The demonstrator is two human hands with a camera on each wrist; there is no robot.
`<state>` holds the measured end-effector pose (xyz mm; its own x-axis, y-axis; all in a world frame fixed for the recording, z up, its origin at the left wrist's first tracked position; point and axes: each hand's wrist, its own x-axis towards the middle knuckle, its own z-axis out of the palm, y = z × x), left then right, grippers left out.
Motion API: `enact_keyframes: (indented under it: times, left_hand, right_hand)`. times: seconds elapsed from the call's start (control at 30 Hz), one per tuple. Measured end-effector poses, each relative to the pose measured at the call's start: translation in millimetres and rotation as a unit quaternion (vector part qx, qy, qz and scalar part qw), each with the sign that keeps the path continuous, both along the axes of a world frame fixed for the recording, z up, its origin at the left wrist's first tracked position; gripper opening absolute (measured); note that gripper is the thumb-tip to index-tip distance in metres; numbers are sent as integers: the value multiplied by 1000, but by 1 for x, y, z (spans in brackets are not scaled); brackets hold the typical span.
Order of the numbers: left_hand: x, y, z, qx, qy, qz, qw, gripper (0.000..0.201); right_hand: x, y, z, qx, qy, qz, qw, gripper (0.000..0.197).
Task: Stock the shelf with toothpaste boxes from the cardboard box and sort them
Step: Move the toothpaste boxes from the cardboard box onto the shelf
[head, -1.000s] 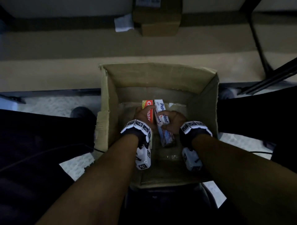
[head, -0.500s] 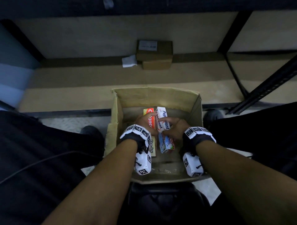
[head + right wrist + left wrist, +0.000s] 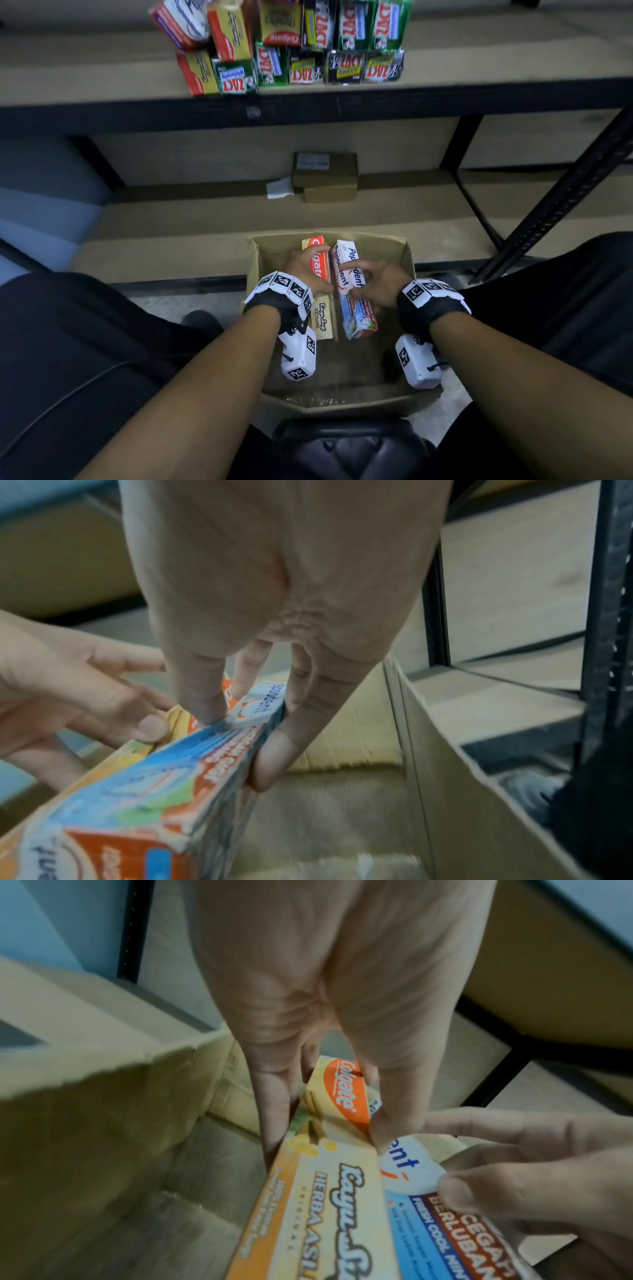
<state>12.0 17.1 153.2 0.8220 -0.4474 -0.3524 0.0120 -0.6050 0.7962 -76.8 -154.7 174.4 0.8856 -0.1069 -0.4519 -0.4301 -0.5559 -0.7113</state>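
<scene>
An open cardboard box (image 3: pixel 409 260) stands on the floor between my knees. My left hand (image 3: pixel 306 267) grips a yellow and orange Colgate box (image 3: pixel 319 263), with a thumb and fingers around its sides (image 3: pixel 346 1093). My right hand (image 3: pixel 375 281) grips a white and blue Pepsodent box (image 3: pixel 349 274) beside it, pinched between thumb and fingers (image 3: pixel 260 710). Both boxes are held above the carton's floor, side by side and touching. On the upper shelf (image 3: pixel 102 78) stand several toothpaste boxes (image 3: pixel 308 44), Colgate at the left, green ZACT at the right.
Two small brown cartons (image 3: pixel 325 176) and a white scrap (image 3: pixel 279 187) lie on the lower shelf board. Black shelf uprights (image 3: pixel 555 202) slant at the right. My dark trouser legs flank the carton, and a black stool seat (image 3: pixel 346 448) is under me.
Both hands have lifted their toothpaste boxes up from the carton's bottom. The view has tilted upward, bringing the stocked upper shelf into sight.
</scene>
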Motion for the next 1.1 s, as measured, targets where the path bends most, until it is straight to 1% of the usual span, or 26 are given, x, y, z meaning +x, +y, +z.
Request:
enact_keyframes:
  times: [0.13,0.33,0.47,0.6,0.73,0.8,0.93,1.1]
  left_hand:
    - [-2,7,27,-3,-10,6,1000,88]
    - [-9,14,76,-12,-53,9,998,89]
    - [-12,17,112,-53,-56,1,997,87]
    - [-17,23,148,-79,-52,-1,995,83]
    - [-19,30,181,-104,-48,6,993,81]
    - [-20,33,198,-116,-44,-1,992,80]
    - [-23,35,231,-136,-65,-14,988,78]
    - [-32,39,274,-152,-94,-34,983,75]
  right_hand:
    - [-6,-1,22,-9,-34,-8,999,54]
    - [-14,2,62,-18,-100,-14,995,56]
    - [-18,4,97,-12,-128,1,992,54]
    - [-20,7,132,-26,-166,17,986,55]
    - [-24,8,162,-38,-200,15,979,55]
    - [-26,9,175,-29,-212,9,977,54]
    - [-33,10,202,-18,-237,12,971,52]
    - [-44,15,250,-36,-272,28,961,53]
